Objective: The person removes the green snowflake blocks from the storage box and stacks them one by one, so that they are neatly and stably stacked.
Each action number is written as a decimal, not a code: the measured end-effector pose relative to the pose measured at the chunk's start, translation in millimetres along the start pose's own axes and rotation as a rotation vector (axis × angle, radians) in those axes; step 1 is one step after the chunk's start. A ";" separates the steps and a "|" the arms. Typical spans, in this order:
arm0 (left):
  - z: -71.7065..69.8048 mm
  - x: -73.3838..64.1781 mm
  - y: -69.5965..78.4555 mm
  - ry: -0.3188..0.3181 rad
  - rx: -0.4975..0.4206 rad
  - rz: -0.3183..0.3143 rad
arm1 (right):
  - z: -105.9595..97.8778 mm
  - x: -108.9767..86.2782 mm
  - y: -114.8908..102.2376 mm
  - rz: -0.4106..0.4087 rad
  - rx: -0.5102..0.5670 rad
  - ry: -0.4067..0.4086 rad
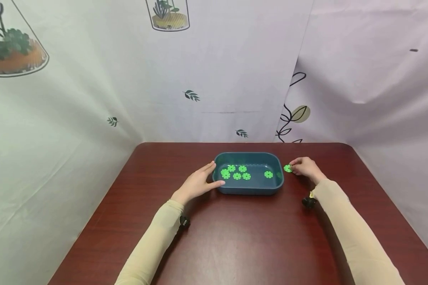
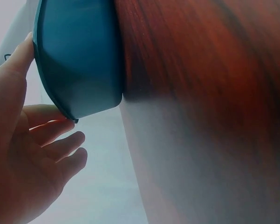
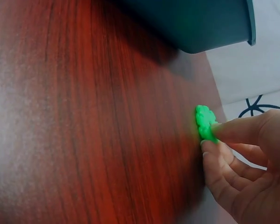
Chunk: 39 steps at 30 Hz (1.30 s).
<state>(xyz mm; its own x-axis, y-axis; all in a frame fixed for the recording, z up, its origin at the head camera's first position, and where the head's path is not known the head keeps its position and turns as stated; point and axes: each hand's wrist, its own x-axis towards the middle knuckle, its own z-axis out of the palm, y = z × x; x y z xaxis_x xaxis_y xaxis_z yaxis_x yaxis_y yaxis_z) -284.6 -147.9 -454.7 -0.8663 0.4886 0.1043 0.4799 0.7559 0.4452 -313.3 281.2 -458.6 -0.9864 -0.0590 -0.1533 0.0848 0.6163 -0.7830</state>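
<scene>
Inside one tray (image 1: 249, 190) lie at least seven green discs (image 1: 237, 176).

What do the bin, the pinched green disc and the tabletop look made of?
Bin: probably plastic; smooth, soft sheen, thin moulded rim. Green disc: likely plastic; one even colour, notched edge, finish unclear. Tabletop: wood or wood-look laminate; dark grain, glossy glare.

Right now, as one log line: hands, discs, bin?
left hand: touches bin | right hand: pinches green disc, right of bin | other discs: in bin | bin: on table
</scene>
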 end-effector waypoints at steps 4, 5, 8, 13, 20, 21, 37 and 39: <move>-0.6 -0.9 1.4 0.005 -0.006 0.005 | 1.2 -0.8 -0.3 0.009 -0.016 0.012; -0.4 -0.9 1.3 0.006 -0.003 0.006 | 1.3 -0.9 -0.7 0.012 -0.021 0.014; 0.1 -1.6 1.2 0.010 -0.009 0.010 | 1.7 -1.7 -1.9 0.017 -0.033 0.021; 1.0 -2.3 0.6 0.010 -0.019 0.014 | 2.9 -3.9 -3.8 0.020 -0.042 0.038; 2.1 -3.5 0.5 0.007 -0.011 0.008 | 5.1 -5.0 -2.9 0.019 -0.042 0.039; 2.1 -3.7 0.6 0.006 -0.011 0.008 | 5.5 -5.1 -2.7 0.021 -0.041 0.039; -1.3 -1.6 1.3 0.009 0.000 0.000 | -16.3 2.2 -22.1 0.003 -0.156 0.052; -1.4 -1.6 1.1 0.006 -0.002 0.001 | -20.5 3.5 -31.3 0.007 -0.157 0.044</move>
<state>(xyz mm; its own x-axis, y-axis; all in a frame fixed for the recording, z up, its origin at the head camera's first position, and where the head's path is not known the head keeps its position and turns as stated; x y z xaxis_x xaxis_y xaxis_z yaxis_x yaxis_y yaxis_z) -282.9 -148.4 -453.2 -0.8668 0.4863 0.1099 0.4802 0.7549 0.4467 -322.3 277.8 -422.3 -0.9913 -0.0222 -0.1296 0.0722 0.7317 -0.6778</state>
